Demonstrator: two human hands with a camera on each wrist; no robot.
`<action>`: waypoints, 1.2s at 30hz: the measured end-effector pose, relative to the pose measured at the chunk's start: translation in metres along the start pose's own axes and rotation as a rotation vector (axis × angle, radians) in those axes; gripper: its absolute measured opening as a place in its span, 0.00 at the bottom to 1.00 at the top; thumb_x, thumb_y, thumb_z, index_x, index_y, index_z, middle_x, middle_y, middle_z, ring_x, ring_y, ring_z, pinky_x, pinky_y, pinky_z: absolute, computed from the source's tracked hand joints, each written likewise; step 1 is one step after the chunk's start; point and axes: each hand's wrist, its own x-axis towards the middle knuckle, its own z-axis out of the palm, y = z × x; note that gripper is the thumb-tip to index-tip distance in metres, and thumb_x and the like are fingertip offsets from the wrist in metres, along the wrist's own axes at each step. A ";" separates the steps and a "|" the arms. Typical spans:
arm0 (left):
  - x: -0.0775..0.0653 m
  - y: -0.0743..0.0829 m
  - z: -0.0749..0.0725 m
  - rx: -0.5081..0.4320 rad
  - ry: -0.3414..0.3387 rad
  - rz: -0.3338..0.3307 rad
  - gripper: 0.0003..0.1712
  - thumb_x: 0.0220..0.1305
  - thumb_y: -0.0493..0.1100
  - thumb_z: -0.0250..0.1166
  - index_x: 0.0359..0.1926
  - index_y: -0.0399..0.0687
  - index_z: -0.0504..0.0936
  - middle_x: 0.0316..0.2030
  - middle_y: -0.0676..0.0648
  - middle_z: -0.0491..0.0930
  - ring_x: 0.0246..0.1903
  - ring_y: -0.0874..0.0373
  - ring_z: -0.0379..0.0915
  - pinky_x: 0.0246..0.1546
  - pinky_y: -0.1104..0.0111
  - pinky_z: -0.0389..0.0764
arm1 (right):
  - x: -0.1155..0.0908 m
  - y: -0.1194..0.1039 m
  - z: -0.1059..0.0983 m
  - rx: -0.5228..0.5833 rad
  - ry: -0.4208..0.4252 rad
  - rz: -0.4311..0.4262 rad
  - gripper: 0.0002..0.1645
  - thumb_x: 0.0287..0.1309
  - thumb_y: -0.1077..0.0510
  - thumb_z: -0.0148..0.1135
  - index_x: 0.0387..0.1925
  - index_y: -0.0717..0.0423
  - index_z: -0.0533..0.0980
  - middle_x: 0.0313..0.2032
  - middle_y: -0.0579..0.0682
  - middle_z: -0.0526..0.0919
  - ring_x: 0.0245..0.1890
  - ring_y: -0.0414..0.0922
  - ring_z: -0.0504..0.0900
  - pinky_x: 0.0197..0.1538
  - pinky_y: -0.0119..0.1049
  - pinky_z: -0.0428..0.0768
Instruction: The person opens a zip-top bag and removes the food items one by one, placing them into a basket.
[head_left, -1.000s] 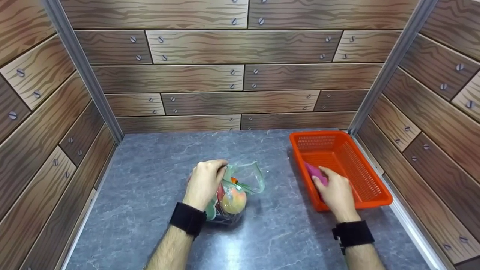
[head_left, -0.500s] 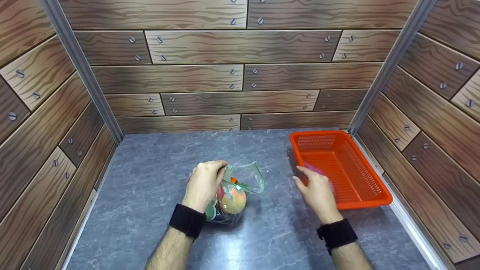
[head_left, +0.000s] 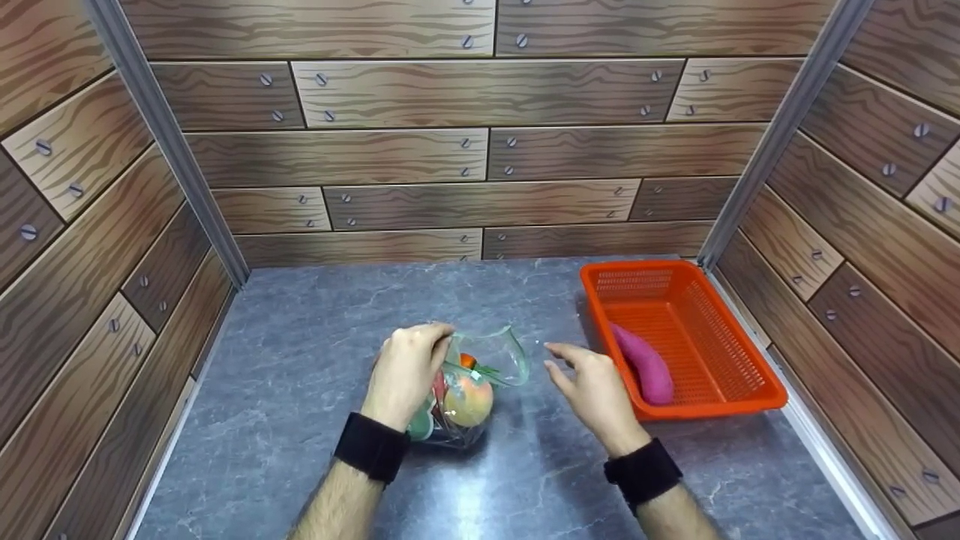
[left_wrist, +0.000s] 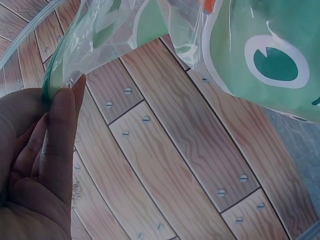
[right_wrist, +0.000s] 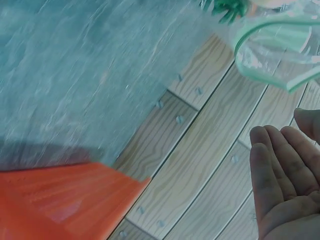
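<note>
A clear zip bag with a green rim stands on the table, its mouth spread open. Inside it I see a yellow-and-red round fruit, an orange piece with green leaves and something red. My left hand pinches the bag's rim between thumb and fingers, as the left wrist view also shows. My right hand, fingers extended and holding nothing, is between the bag and the basket. A purple sweet potato lies along the left side inside the orange basket.
The basket stands at the right of the grey marbled table, near the right wall. Wood-patterned panels enclose the table at the back and both sides.
My right hand has let go of the sweet potato, leaving it in the basket, and has moved left toward the bag. The left hand has stayed on the bag's rim.
</note>
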 end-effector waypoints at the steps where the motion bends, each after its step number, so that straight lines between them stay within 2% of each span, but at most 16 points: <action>1: 0.000 0.000 0.000 0.001 0.002 0.001 0.08 0.81 0.33 0.74 0.54 0.41 0.97 0.48 0.41 0.99 0.48 0.46 0.99 0.51 0.56 1.00 | 0.000 -0.003 0.002 -0.001 -0.002 -0.012 0.17 0.72 0.63 0.82 0.59 0.60 0.94 0.53 0.58 0.99 0.48 0.58 0.99 0.55 0.55 0.99; 11: -0.006 0.002 -0.002 0.015 0.026 0.011 0.08 0.80 0.33 0.75 0.54 0.41 0.97 0.48 0.41 0.99 0.49 0.45 0.99 0.51 0.56 1.00 | 0.005 -0.021 0.023 0.020 -0.044 -0.066 0.16 0.71 0.65 0.82 0.58 0.60 0.94 0.50 0.58 1.00 0.46 0.56 0.99 0.52 0.53 0.99; 24: -0.013 0.001 -0.004 0.008 0.032 0.023 0.09 0.80 0.32 0.75 0.55 0.38 0.97 0.48 0.39 0.99 0.48 0.46 0.99 0.50 0.58 1.00 | 0.008 -0.032 0.045 -0.020 -0.090 -0.136 0.11 0.71 0.66 0.81 0.53 0.56 0.95 0.47 0.55 1.00 0.44 0.52 0.99 0.50 0.48 0.99; 28: -0.015 0.001 -0.005 0.009 0.032 0.025 0.08 0.79 0.31 0.75 0.54 0.38 0.97 0.47 0.39 0.99 0.47 0.46 0.99 0.49 0.58 1.00 | 0.012 -0.033 0.052 0.000 -0.132 -0.138 0.10 0.71 0.67 0.80 0.51 0.56 0.95 0.47 0.55 1.00 0.45 0.53 1.00 0.51 0.49 0.99; 36: -0.019 0.000 -0.005 0.009 0.042 0.019 0.08 0.79 0.31 0.75 0.54 0.39 0.97 0.47 0.40 0.99 0.47 0.46 0.99 0.48 0.58 1.00 | 0.021 -0.029 0.059 0.102 -0.278 -0.061 0.11 0.74 0.61 0.80 0.55 0.58 0.94 0.50 0.58 0.99 0.48 0.55 1.00 0.54 0.51 1.00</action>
